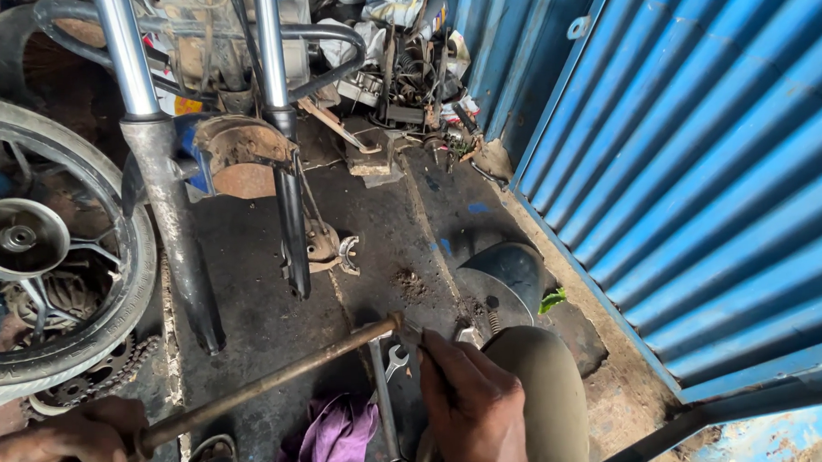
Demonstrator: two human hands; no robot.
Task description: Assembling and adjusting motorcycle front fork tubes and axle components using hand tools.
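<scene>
The long rusty rod lies slanted across the lower middle of the view, its far tip at about 1 o'clock from your left hand. That hand, at 8 o'clock in the view, is wrapped shut around the rod's near end. Your right hand, at 6 o'clock, has its fingers curled tight, pinching a small metal piece pressed right against the rod's tip; what the piece is cannot be told.

Just below the rod tip, a spanner and a long thin metal bar lie on the dark oily floor. A purple rag lies between your hands, at 6 o'clock. Your knee, in khaki cloth, sits just right of the right hand, with a dark boot beyond it at 1 o'clock.

Further out, at 11 o'clock, two fork legs of a motorcycle stand over the floor, with a rusty round plate between them. A wheel with tyre fills 9 o'clock, a chain sprocket below it. A blue ribbed metal wall spans 3 o'clock. Loose parts pile up at 12 o'clock.
</scene>
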